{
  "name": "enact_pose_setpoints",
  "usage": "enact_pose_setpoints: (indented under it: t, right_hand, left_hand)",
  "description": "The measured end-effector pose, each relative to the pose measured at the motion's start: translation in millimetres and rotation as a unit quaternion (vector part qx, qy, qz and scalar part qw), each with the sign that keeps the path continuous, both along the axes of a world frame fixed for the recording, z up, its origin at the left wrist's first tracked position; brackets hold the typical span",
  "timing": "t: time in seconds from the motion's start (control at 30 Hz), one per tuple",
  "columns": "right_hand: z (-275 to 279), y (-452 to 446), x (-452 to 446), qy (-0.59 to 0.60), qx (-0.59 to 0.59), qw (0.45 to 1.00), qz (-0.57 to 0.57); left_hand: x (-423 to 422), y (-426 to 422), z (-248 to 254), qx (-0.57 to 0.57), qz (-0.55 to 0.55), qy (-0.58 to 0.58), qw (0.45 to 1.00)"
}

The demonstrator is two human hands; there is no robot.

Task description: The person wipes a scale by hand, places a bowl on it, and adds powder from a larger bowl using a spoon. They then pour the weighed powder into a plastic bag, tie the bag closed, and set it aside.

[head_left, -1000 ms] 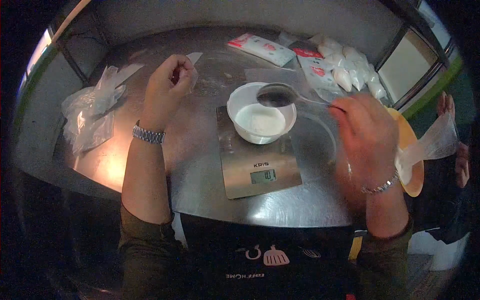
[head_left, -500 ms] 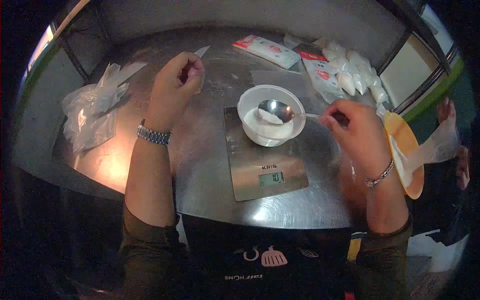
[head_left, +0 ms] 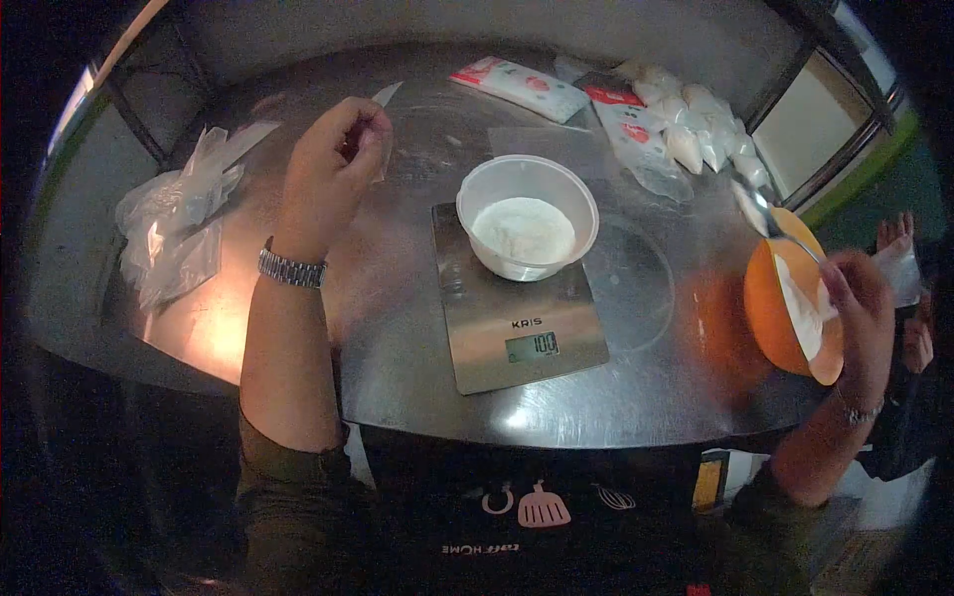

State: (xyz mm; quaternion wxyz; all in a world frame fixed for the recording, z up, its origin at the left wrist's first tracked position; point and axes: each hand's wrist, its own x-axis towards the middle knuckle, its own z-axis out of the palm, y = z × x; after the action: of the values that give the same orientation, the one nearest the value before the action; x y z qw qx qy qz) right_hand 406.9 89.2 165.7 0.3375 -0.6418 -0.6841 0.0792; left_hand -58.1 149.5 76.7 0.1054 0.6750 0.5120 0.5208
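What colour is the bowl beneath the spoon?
The bowl is orange; the head view shows it best.

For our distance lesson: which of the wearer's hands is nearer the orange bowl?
Right: the right hand is beside the orange bowl; the left hand is farther off, beyond the scale.

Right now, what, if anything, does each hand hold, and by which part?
The right hand holds a spoon by its handle; the left hand, apparently thin plastic, part unclear.

Decent lane between tub and bowl
Could slip a hand through; bags block the back right, left hand blocks the tub's left side.
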Motion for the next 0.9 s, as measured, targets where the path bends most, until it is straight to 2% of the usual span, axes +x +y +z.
enact_pose_setpoints:
  t: [0.1, 0.17, 0.2, 0.27, 0.3, 0.37, 0.4, 0.47, 0.53, 0.67, 0.73, 0.8, 0.87, 0.9]
  right_hand:
    - [-16, -22, 66, 0.034, 0.055, 0.998, -0.024]
    - [-17, -39, 84, -0.053, 0.057, 0.994, -0.07]
    - [-20, -48, 86, -0.054, 0.057, 0.994, -0.07]
    - [-29, -59, 89, -0.149, 0.104, 0.964, -0.195]
    - [-33, -62, 83, -0.149, 0.104, 0.964, -0.194]
    - [-41, -66, 59, -0.368, 0.083, 0.89, -0.255]
    - [-43, -66, 55, -0.367, 0.084, 0.891, -0.255]
    - [-44, -65, 50, -0.441, 0.039, 0.866, -0.231]
    - [-50, -63, 54, -0.438, 0.062, 0.867, -0.227]
    - [-65, -52, 71, -0.463, 0.129, 0.855, -0.196]
    - [-59, -51, 56, -0.466, 0.127, 0.854, -0.194]
    - [-51, -55, 41, -0.47, 0.125, 0.853, -0.19]
    - [-41, -59, 31, -0.369, 0.172, 0.892, -0.194]
    - [-36, -59, 23, -0.371, 0.172, 0.892, -0.194]
  left_hand:
    - [1, -1, -1, -0.007, -0.003, -0.009, 1.0]
    - [1, 0, -1, -0.009, -0.002, -0.002, 1.0]
    - [-1, 2, -2, -0.002, -0.001, 0.006, 1.0]
    - [-1, 3, -3, 0.004, 0.001, 0.014, 1.0]
    - [-1, 2, -3, 0.014, 0.0, 0.028, 1.0]
    - [-1, 1, -2, 0.024, 0.001, 0.043, 0.999]
    - [-1, 0, -1, 0.016, 0.01, 0.047, 0.999]
    - [2, -3, 1, 0.009, 0.016, 0.051, 0.999]
    - [5, -7, 4, -0.006, -0.014, -0.018, 1.0]
    - [3, -6, 5, 0.005, -0.004, -0.006, 1.0]
    - [5, -7, 5, 0.047, 0.021, 0.042, 0.998]
    - [5, -9, 5, 0.019, 0.004, 0.024, 1.0]
    - [4, -8, 4, -0.008, -0.012, 0.006, 1.0]
    - [4, -6, 3, 0.012, -0.008, 0.011, 1.0]
